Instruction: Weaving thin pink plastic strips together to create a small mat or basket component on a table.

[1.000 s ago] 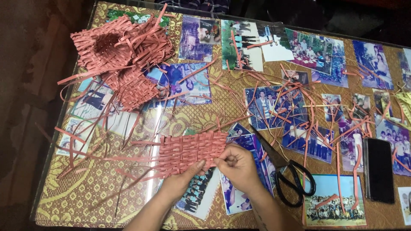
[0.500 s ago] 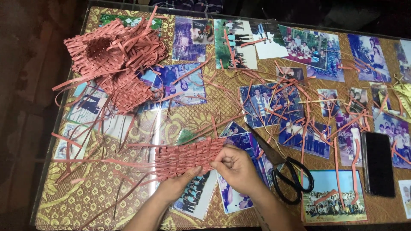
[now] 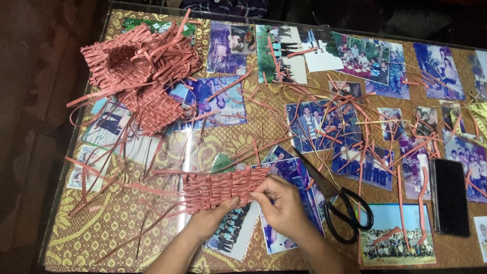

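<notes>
A flat woven mat of pink strips [image 3: 223, 187] lies near the front edge of the glass-topped table [image 3: 152, 238], slightly left of centre, over photographs pressed under the glass. The left hand [image 3: 210, 220] comes up from below and pinches the mat's near edge, thumb on top, fingers beneath. The right hand [image 3: 284, 208] is clenched on the mat's right edge, fingertips working at the strip ends there; which single strip it holds cannot be told. Loose tails of the same pink strip trail from the mat to the left and far side. In judgement the piece is very light, thin and flexible, likely to bend or buckle if lifted by one corner, and the open weave may slide apart at the unfinished edges; it is best held across the woven body with both hands, close to the edge being worked. Two partly woven pink baskets [image 3: 137, 71] sit at the far left, well apart from the hands. Black-handled scissors [image 3: 340, 203] lie just right of the right hand. A dark phone [image 3: 449, 195] rests near the right side. Cut strip offcuts [image 3: 355, 132] are scattered across the centre and right.
</notes>
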